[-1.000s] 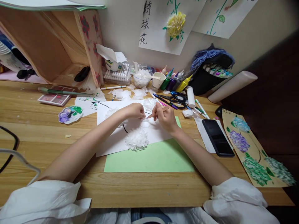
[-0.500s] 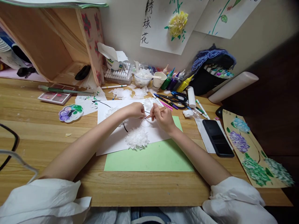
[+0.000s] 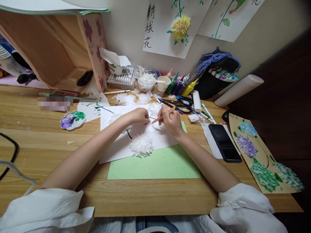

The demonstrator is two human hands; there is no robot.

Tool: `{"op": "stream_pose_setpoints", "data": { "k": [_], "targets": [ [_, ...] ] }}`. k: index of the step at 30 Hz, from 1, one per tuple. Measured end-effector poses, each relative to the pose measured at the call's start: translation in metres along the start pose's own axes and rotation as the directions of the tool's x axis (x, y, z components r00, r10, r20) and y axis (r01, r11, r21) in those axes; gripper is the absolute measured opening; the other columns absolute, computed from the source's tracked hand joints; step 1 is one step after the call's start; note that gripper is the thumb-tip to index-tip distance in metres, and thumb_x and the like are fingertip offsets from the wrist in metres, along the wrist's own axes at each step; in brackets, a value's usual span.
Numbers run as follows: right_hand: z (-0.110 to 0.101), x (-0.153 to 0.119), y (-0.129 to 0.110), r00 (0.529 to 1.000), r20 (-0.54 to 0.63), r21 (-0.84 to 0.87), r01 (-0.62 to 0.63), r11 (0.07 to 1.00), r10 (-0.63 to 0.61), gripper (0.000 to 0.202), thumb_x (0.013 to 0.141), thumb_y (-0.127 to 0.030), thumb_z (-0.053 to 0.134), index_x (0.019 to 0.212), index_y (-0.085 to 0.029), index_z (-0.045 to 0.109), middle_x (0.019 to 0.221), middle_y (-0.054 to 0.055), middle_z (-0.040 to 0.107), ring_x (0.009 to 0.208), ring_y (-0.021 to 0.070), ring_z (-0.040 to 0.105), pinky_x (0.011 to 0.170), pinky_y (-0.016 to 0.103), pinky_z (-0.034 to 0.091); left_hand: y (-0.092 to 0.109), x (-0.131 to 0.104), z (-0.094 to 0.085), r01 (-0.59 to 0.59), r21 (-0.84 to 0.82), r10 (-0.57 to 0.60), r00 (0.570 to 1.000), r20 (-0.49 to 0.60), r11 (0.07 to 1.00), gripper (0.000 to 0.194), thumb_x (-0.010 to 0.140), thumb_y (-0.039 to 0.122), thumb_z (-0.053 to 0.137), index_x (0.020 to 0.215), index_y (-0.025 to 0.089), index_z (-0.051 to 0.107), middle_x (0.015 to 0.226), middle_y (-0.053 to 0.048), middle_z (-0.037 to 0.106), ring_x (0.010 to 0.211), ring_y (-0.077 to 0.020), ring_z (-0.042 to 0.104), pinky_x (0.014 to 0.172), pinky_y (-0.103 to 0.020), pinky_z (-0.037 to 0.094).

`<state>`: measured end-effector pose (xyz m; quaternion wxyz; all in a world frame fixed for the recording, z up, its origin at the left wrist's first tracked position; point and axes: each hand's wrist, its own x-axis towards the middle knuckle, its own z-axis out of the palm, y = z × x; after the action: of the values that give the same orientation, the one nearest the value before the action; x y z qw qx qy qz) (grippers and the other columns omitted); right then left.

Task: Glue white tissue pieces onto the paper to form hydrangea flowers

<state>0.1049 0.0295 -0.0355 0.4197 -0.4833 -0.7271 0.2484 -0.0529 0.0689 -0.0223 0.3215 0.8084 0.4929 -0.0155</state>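
Observation:
My left hand (image 3: pixel 141 116) is closed in a pinch over the white sheet (image 3: pixel 116 147); whatever its fingertips hold is too small to make out. My right hand (image 3: pixel 170 119) grips a brown pointed stick (image 3: pixel 155 121), its tip close beside the left fingertips. Below them a drawn circle (image 3: pixel 150 129) shows on the sheet. A fluffy white paper flower (image 3: pixel 141 145) lies nearest me, another flower (image 3: pixel 155 109) is behind the hands, and a third (image 3: pixel 114 118) is partly hidden by my left forearm. Light green paper (image 3: pixel 155 166) lies beneath the sheet.
Behind the sheet are torn white paper pieces (image 3: pixel 125 98), a bowl of paper bits (image 3: pixel 145 82), a paper cup (image 3: pixel 163 84), paint bottles (image 3: pixel 181 84) and scissors (image 3: pixel 181 105). A phone (image 3: pixel 224 142) and flower artwork (image 3: pixel 259 152) lie right, a painted palette (image 3: pixel 73 120) left.
Both hands stay nearly in place, with the stick's tip still by the left fingertips. The camera view has shifted slightly.

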Motion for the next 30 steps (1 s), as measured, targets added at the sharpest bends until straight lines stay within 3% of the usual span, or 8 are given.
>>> {"op": "stream_pose_setpoints", "data": {
  "k": [13, 17, 21, 26, 28, 30],
  "targets": [
    [0.005, -0.002, 0.004, 0.997, 0.072, -0.056, 0.029, 0.998, -0.025, 0.059, 0.092, -0.049, 0.025, 0.049, -0.019, 0.052, 0.041, 0.000, 0.052, 0.047, 0.0107, 0.056, 0.054, 0.023, 0.041, -0.001, 0.000, 0.000, -0.016, 0.009, 0.016, 1.000, 0.008, 1.000, 0.022, 0.069, 0.023, 0.050, 0.074, 0.012, 0.069, 0.071, -0.005, 0.068, 0.063, -0.0129, 0.054, 0.055, -0.022, 0.034],
    [0.005, -0.003, 0.003, 0.988, 0.095, -0.095, 0.130, 0.987, -0.121, 0.056, 0.094, -0.043, 0.025, 0.050, -0.020, 0.050, 0.044, 0.000, 0.052, 0.051, 0.0122, 0.057, 0.057, 0.024, 0.041, -0.001, 0.000, 0.000, -0.028, 0.011, 0.028, 1.000, 0.005, 1.000, 0.022, 0.068, 0.023, 0.050, 0.071, 0.012, 0.068, 0.068, -0.004, 0.067, 0.061, -0.0128, 0.053, 0.054, -0.022, 0.034],
    [0.006, -0.005, 0.005, 0.930, 0.160, -0.176, 0.356, 0.918, -0.330, 0.050, 0.095, -0.035, 0.023, 0.055, -0.020, 0.051, 0.050, 0.002, 0.054, 0.050, 0.0128, 0.051, 0.056, 0.027, 0.039, -0.002, 0.000, 0.000, -0.024, 0.022, 0.024, 1.000, 0.008, 0.999, 0.022, 0.067, 0.022, 0.049, 0.069, 0.012, 0.068, 0.066, -0.004, 0.066, 0.058, -0.0125, 0.052, 0.053, -0.023, 0.034],
    [0.010, -0.005, 0.007, 0.774, 0.342, -0.252, 0.622, 0.741, -0.533, 0.048, 0.095, -0.030, 0.021, 0.061, -0.020, 0.054, 0.052, 0.004, 0.055, 0.050, 0.0147, 0.043, 0.053, 0.030, 0.034, -0.003, 0.002, 0.001, 0.010, 0.050, -0.011, 1.000, 0.010, 0.999, 0.023, 0.064, 0.020, 0.050, 0.075, 0.012, 0.068, 0.071, -0.004, 0.067, 0.062, -0.0134, 0.052, 0.052, -0.022, 0.033],
    [0.010, -0.004, 0.006, 0.762, 0.358, -0.263, 0.637, 0.724, -0.540, 0.047, 0.095, -0.029, 0.022, 0.062, -0.019, 0.054, 0.053, 0.004, 0.055, 0.051, 0.0149, 0.043, 0.053, 0.030, 0.034, -0.001, 0.001, 0.000, 0.012, 0.057, -0.013, 1.000, 0.015, 0.998, 0.023, 0.064, 0.021, 0.051, 0.076, 0.012, 0.068, 0.073, -0.005, 0.067, 0.064, -0.0138, 0.053, 0.053, -0.022, 0.033],
    [0.007, -0.003, 0.004, 0.792, 0.333, -0.244, 0.596, 0.765, -0.511, 0.047, 0.095, -0.031, 0.022, 0.063, -0.020, 0.055, 0.054, 0.004, 0.056, 0.052, 0.0147, 0.045, 0.053, 0.030, 0.035, 0.000, 0.000, -0.002, 0.010, 0.051, -0.011, 1.000, 0.025, 0.999, 0.022, 0.067, 0.022, 0.050, 0.075, 0.012, 0.068, 0.073, -0.005, 0.068, 0.063, -0.0139, 0.053, 0.054, -0.022, 0.034]
  ]
}}
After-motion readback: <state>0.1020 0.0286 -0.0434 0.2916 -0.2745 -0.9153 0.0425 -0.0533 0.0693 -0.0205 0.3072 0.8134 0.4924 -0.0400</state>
